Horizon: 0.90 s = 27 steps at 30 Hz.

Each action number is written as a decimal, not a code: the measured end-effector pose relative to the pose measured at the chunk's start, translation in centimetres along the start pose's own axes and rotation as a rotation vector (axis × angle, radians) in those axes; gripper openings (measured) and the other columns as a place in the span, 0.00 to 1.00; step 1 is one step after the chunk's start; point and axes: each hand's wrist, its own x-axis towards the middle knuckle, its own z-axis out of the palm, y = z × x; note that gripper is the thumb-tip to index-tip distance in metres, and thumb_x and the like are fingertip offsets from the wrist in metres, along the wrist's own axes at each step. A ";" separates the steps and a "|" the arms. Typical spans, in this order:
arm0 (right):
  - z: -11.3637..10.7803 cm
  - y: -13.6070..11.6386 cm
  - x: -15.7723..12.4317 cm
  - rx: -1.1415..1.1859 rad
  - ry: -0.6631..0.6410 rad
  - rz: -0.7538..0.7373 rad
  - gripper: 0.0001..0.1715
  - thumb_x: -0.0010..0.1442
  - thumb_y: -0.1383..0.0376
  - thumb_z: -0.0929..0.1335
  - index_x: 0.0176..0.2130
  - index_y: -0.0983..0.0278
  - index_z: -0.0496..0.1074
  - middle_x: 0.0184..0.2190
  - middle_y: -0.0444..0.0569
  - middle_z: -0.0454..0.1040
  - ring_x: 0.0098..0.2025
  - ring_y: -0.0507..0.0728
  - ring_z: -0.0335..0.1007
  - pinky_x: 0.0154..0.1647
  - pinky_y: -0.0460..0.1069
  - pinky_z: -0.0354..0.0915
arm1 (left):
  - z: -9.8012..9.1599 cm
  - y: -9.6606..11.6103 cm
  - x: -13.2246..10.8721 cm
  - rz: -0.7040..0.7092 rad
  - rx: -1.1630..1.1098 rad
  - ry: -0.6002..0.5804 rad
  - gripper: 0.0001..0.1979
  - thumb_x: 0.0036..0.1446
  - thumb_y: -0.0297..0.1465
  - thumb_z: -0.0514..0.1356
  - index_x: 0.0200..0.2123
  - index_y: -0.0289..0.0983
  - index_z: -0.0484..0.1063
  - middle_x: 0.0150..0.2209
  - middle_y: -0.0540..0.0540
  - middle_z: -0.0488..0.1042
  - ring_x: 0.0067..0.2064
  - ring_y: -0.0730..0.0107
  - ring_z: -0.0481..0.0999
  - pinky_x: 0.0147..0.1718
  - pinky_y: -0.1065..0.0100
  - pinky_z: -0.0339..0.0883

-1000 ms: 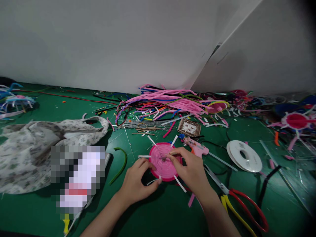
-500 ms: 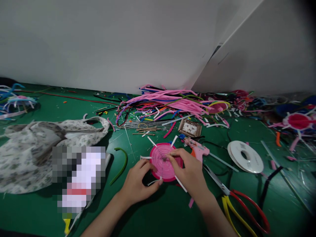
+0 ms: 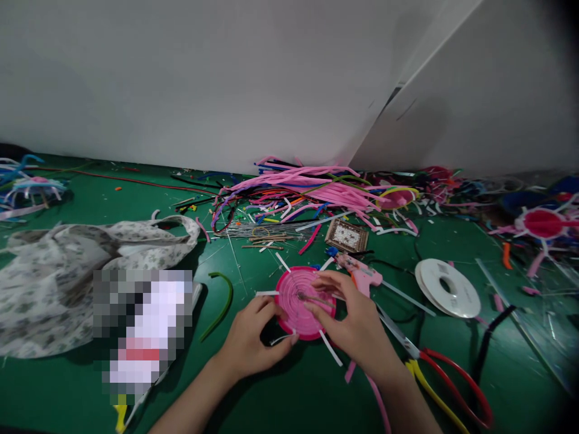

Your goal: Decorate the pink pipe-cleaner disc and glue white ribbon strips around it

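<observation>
A pink round disc (image 3: 292, 307) with ringed ridges and a darker rim lies on the green table, white strips jutting out around its edge. My left hand (image 3: 256, 334) grips its left side, thumb at the near rim by a white strip and fingers at the left edge. From the disc's middle a thin brownish stick (image 3: 319, 300) runs toward the right. Over the right half hovers my right hand (image 3: 353, 325), thumb and fingers apart around the stick; some of its fingers are hidden. A pink glue gun (image 3: 368, 271) lies just beyond that hand.
Red-and-yellow-handled scissors (image 3: 423, 355) lie by my right forearm, with a white spool (image 3: 447, 288) farther right. A blurred phone-like object (image 3: 145, 337) and floral cloth bag (image 3: 40, 289) are on the left. Pink pipe cleaners (image 3: 307, 184) are heaped behind, near a small ornate frame (image 3: 347, 235).
My right thumb and fingers have parted from their pinch near the disc's centre, and the stick now shows between them. The disc sits slightly lower in view. My left hand keeps its hold.
</observation>
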 end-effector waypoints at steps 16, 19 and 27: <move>-1.8 0.9 -5.9 0.438 0.410 0.217 0.14 0.56 0.59 0.69 0.26 0.61 0.60 0.26 0.41 0.64 0.29 0.50 0.62 0.31 0.44 0.62 | 0.3 -0.6 -0.5 0.033 0.056 0.028 0.09 0.52 0.35 0.62 0.35 0.40 0.66 0.38 0.45 0.70 0.43 0.62 0.70 0.41 0.64 0.66; -1.8 1.3 -6.4 0.404 0.375 0.229 0.15 0.55 0.58 0.69 0.25 0.62 0.61 0.26 0.43 0.64 0.30 0.51 0.63 0.30 0.44 0.63 | 0.3 -0.6 -0.5 0.039 0.069 0.038 0.08 0.52 0.34 0.61 0.34 0.40 0.66 0.37 0.46 0.71 0.43 0.63 0.70 0.41 0.64 0.66; -1.0 1.8 -8.5 0.413 0.292 0.360 0.16 0.51 0.53 0.70 0.28 0.62 0.67 0.26 0.43 0.67 0.28 0.51 0.64 0.27 0.44 0.64 | 0.4 -0.5 -0.4 0.080 0.096 0.077 0.08 0.52 0.35 0.61 0.34 0.40 0.66 0.37 0.45 0.71 0.41 0.62 0.71 0.39 0.64 0.66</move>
